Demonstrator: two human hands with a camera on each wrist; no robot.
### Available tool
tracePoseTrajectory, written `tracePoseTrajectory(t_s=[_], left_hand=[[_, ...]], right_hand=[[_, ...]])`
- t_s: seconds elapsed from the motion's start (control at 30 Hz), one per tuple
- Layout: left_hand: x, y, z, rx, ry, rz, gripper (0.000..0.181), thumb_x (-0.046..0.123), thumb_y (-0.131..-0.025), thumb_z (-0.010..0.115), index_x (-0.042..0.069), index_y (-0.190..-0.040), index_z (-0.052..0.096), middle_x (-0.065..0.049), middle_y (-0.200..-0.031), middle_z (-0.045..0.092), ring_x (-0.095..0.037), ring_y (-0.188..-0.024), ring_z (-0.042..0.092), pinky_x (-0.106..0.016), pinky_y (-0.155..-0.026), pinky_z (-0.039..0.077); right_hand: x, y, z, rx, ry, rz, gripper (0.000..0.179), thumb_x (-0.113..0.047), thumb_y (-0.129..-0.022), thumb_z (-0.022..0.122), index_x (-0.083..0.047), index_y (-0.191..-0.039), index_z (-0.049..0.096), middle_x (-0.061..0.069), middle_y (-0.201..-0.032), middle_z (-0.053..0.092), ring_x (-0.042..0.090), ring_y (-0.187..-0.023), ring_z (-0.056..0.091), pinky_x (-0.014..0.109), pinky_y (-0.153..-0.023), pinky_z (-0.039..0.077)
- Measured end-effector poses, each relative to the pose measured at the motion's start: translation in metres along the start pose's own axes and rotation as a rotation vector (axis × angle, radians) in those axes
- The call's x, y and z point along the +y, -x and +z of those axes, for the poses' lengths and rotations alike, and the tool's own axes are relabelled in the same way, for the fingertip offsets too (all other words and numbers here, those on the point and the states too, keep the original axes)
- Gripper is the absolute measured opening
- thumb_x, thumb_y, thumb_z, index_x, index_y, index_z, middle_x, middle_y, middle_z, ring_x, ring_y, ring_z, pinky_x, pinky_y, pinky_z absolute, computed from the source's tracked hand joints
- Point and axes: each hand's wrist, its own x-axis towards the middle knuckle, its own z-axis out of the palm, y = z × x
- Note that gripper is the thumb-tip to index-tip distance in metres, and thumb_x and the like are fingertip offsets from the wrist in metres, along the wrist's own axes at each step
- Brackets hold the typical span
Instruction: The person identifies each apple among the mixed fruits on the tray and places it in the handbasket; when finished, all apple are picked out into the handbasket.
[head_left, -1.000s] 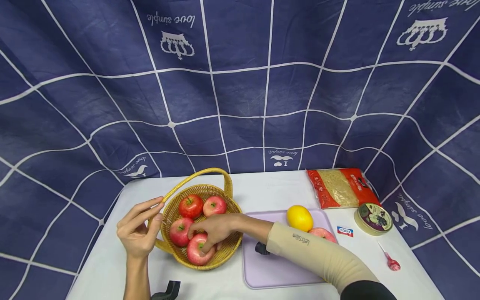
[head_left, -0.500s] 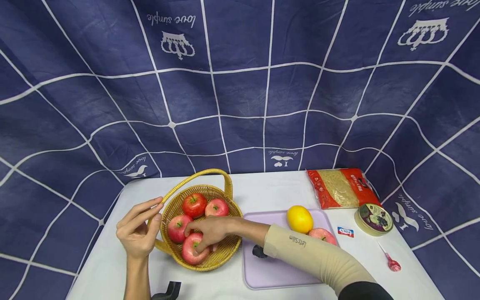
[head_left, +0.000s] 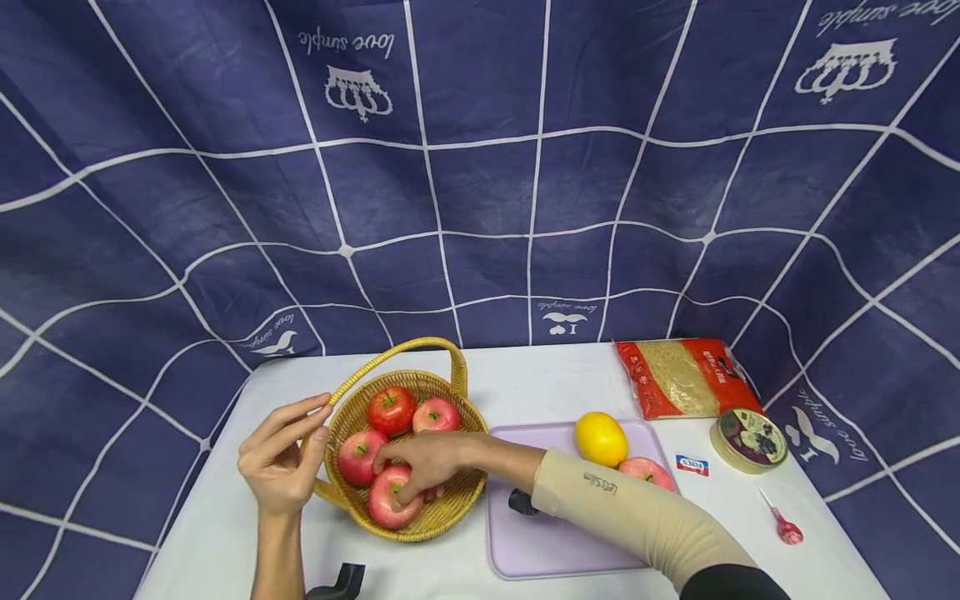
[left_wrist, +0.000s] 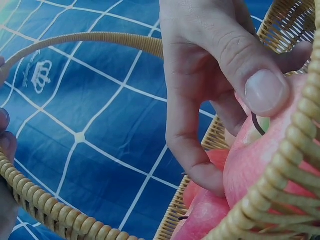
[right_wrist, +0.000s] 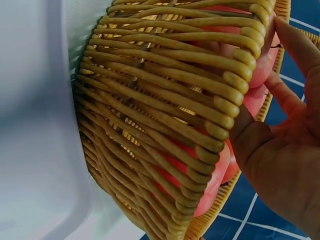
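Observation:
A round wicker basket (head_left: 474,412) with a tall yellow handle (head_left: 408,345) stands left of centre in the head view. My left hand (head_left: 281,462) pinches the left side of that handle between fingertips and thumb. Inside the basket, my right hand (head_left: 429,460) grips the front pink apple (head_left: 386,505), its thumb near the stem in the left wrist view. Around it lie a redder apple (head_left: 391,408), a paler apple (head_left: 437,415) and a pink apple (head_left: 361,456) on the left. Basket weave hides part of the fruit in the right wrist view.
A lilac tray (head_left: 517,568) sits right of the basket under my right forearm. It bears a yellow lemon-like fruit (head_left: 600,439) and another apple (head_left: 648,472). Farther right are a red food packet (head_left: 678,377), a round tin (head_left: 747,440), a small wrapper (head_left: 692,465) and a lollipop (head_left: 787,530).
The front apple has shifted slightly left with my right hand. The two back apples sit slightly farther right. My left hand keeps its hold on the handle.

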Motion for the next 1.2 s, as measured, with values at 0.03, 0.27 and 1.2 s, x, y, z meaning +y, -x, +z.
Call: tracePoseTrajectory(t_s=[0.03, 0.27, 1.2], left_hand=[[0.000, 0.000, 0.000, -0.001, 0.000, -0.002, 0.011, -0.024, -0.070, 0.061, -0.030, -0.079, 0.063, -0.035, -0.093, 0.070, -0.033, -0.093, 0.073, -0.025, -0.081, 0.059], [0.000, 0.001, -0.001, -0.006, -0.003, -0.007, 0.012, -0.024, -0.069, 0.061, -0.030, -0.079, 0.063, -0.035, -0.093, 0.070, -0.032, -0.093, 0.073, -0.024, -0.081, 0.059], [0.000, 0.001, -0.002, -0.015, -0.010, -0.021, 0.011, -0.023, -0.071, 0.062, -0.030, -0.080, 0.064, -0.034, -0.094, 0.070, -0.031, -0.093, 0.072, -0.022, -0.080, 0.059]], right_hand=[[0.000, 0.001, 0.000, -0.002, 0.002, -0.001, 0.048, -0.021, -0.087, 0.078, -0.027, -0.128, 0.055, -0.003, -0.078, 0.066, 0.019, -0.058, 0.068, 0.036, -0.056, 0.061], [0.003, 0.004, -0.003, -0.009, -0.006, -0.013, 0.048, -0.023, -0.087, 0.079, -0.030, -0.129, 0.055, 0.001, -0.073, 0.068, 0.021, -0.059, 0.068, 0.037, -0.056, 0.060], [0.032, 0.056, -0.033, 0.140, 0.290, -0.263, 0.036, -0.035, -0.090, 0.074, -0.023, -0.123, 0.065, 0.001, -0.097, 0.065, 0.003, -0.079, 0.053, 0.013, -0.071, 0.045]])
